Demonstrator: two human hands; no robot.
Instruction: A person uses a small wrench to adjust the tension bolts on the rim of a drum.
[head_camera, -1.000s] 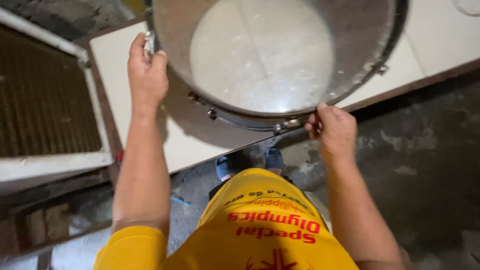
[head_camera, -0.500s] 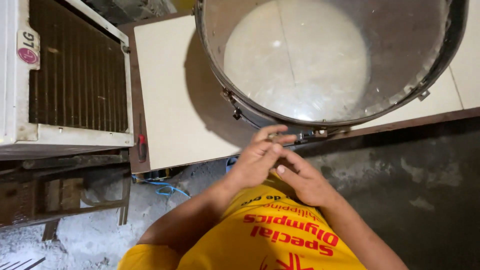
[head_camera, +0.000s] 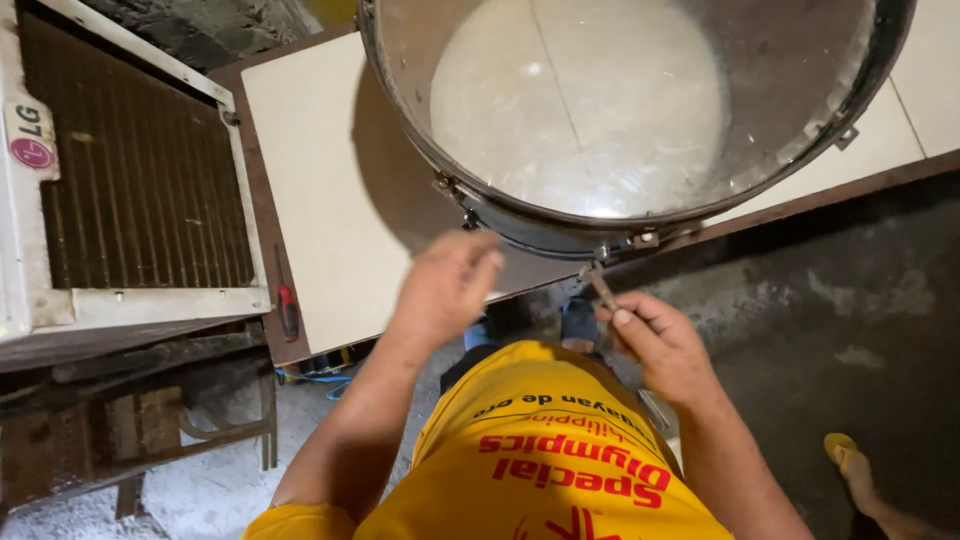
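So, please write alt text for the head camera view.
A right hand holds a small metal tool at the rim of a big steel drum on a pale table. The left hand hovers beside it, empty.

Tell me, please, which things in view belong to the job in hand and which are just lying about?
In use:
- large metal drum, resting on the pale tabletop
- thin metal tool, held in the right hand at the drum's rim
- left hand, open, near the rim

Lying about:
- red-handled screwdriver
- air-conditioner unit
- yellow sandal
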